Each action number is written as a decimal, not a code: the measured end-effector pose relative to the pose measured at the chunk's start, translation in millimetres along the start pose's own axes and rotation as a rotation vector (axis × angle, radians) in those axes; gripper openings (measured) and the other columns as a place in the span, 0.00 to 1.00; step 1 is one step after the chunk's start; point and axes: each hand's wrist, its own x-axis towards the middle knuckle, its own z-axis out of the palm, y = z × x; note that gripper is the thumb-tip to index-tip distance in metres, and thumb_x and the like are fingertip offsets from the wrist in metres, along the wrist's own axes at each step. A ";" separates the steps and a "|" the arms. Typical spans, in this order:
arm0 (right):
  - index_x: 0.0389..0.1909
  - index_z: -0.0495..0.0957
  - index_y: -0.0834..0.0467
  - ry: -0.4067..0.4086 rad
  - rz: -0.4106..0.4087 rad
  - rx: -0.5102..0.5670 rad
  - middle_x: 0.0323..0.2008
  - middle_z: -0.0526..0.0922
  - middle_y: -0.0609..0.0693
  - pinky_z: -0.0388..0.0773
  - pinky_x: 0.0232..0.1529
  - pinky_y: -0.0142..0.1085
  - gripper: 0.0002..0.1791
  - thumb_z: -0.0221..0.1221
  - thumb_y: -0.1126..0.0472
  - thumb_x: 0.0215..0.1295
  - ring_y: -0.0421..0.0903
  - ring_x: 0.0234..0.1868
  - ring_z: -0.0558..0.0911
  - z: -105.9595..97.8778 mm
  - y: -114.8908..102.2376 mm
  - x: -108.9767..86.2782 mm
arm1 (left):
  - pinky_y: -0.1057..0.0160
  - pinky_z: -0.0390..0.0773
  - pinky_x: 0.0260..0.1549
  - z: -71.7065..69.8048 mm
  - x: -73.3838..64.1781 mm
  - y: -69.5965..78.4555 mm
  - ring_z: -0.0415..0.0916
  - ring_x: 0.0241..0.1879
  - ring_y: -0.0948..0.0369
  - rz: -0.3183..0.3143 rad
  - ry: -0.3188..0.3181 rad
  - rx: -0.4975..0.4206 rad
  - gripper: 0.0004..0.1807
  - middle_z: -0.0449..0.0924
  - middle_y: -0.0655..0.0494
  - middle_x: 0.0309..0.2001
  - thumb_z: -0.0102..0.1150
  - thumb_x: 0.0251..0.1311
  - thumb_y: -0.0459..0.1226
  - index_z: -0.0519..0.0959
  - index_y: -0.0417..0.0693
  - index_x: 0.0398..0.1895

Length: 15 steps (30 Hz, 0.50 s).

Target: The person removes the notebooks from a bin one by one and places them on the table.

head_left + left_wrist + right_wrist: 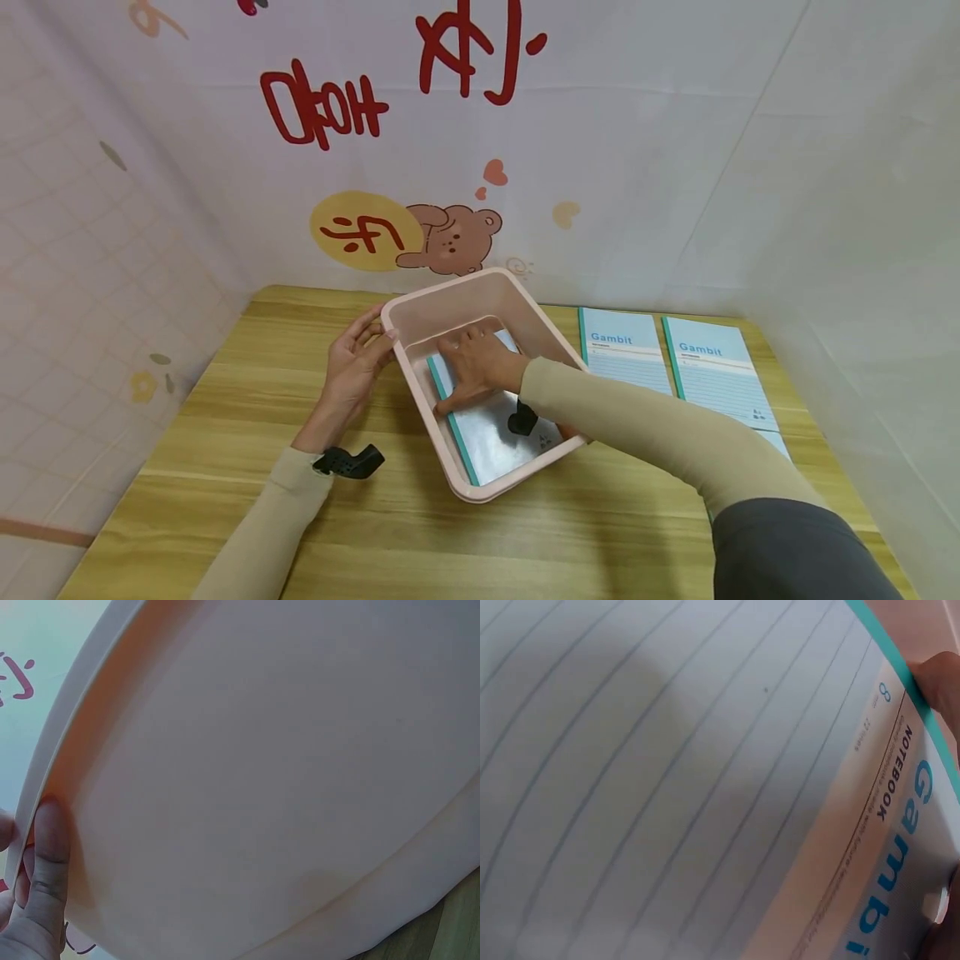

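A pale pink plastic bin [411, 375] stands at an angle on the table. My left hand [352, 367] grips the bin's rim at its far left corner; in the left wrist view the thumb [51, 840] lies against the wall under the rim. Inside the bin is a light-blue notebook [491, 446] with a green spine. My right hand [480, 367] reaches in over the notebook and holds it, fingers spread at its top end and thumb at the spine. The right wrist view shows the notebook's printed, lined cover [667, 787] close up.
Two more notebooks, a nearer one [626, 346] and one farther right [716, 367], lie side by side right of the bin. Part of another shows below them, behind my right sleeve [645, 417]. A printed cloth wall [637, 167] borders the wooden table [420, 550].
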 end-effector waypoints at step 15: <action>0.75 0.59 0.48 0.175 -0.088 -0.008 0.68 0.71 0.54 0.64 0.63 0.50 0.59 0.54 0.15 0.49 0.53 0.68 0.69 -12.7 10.6 7.0 | 0.73 0.85 0.42 -0.3 -0.4 0.7 0.79 0.43 0.67 -0.021 0.001 0.033 0.32 0.75 0.59 0.45 0.59 0.71 0.29 0.64 0.45 0.77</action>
